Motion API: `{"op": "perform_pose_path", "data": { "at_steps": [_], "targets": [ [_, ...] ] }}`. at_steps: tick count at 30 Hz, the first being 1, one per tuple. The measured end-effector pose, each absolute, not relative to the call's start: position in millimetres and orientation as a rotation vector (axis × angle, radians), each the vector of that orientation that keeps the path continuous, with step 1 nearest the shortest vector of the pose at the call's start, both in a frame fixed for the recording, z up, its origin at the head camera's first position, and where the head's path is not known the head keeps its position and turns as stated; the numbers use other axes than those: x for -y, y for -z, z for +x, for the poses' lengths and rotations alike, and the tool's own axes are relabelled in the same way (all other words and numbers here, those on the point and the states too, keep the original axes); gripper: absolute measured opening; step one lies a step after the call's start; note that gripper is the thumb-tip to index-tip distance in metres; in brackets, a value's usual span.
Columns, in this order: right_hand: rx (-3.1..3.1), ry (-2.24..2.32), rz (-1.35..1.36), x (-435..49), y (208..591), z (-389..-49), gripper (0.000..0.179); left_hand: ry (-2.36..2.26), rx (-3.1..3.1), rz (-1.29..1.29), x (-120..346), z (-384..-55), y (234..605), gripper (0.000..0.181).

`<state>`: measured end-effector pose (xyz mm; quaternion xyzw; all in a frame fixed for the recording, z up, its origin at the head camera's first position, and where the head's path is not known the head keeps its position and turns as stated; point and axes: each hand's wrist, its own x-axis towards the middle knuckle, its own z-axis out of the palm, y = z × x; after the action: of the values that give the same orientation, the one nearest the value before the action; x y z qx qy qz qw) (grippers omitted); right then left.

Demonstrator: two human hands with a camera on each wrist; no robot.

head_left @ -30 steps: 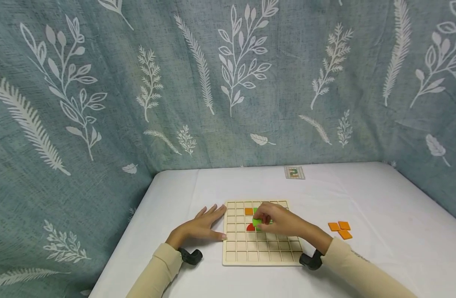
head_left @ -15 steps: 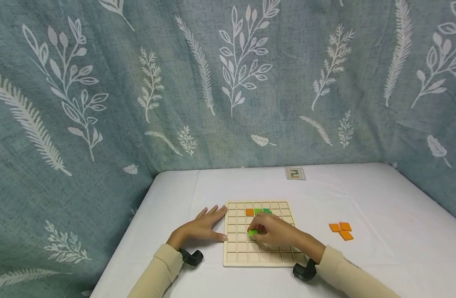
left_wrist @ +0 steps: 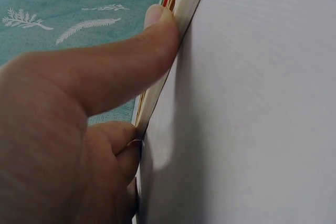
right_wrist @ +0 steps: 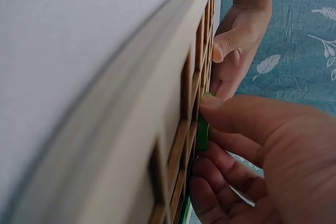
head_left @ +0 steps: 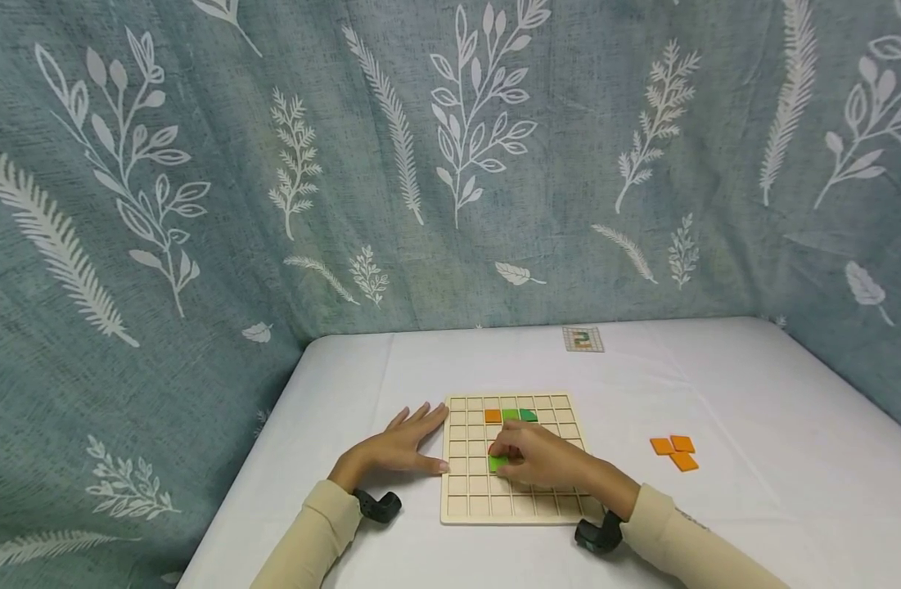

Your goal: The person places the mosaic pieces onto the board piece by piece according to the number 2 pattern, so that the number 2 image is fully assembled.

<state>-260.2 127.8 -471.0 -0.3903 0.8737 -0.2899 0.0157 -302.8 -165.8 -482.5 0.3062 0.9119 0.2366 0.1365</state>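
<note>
Pinching green tile (head_left: 497, 465), right fingers (head_left: 505, 442) beside bare cells (head_left: 478, 466); left fingers (head_left: 431, 420) spread at board edge (head_left: 444, 501).

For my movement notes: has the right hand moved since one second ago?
Yes: against the grid board, the right hand has moved toward the near edge and slightly left.

The board (head_left: 479, 508) is lying on the bench (head_left: 376, 372), the left hand (head_left: 398, 448) resting at its left edge and the right hand (head_left: 542, 455) covering part of its middle. Three tiles (head_left: 682, 444) are lying right of it; a card (head_left: 583, 339) is lying behind.
</note>
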Motion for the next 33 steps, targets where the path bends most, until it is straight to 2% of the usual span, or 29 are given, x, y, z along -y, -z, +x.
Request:
{"op": "perform_pose_path", "data": {
  "at_steps": [16,33],
  "targets": [
    [-2.710,0.912,-1.213,-128.1,472.5,-260.3,0.014,-0.679,-2.642,0.884,165.8,-300.7,482.6,0.105],
    [-2.743,0.879,-1.183,-125.6,463.3,-256.8,0.022,-0.657,-2.660,0.895,164.6,-300.0,479.0,0.103]
  ]
}}
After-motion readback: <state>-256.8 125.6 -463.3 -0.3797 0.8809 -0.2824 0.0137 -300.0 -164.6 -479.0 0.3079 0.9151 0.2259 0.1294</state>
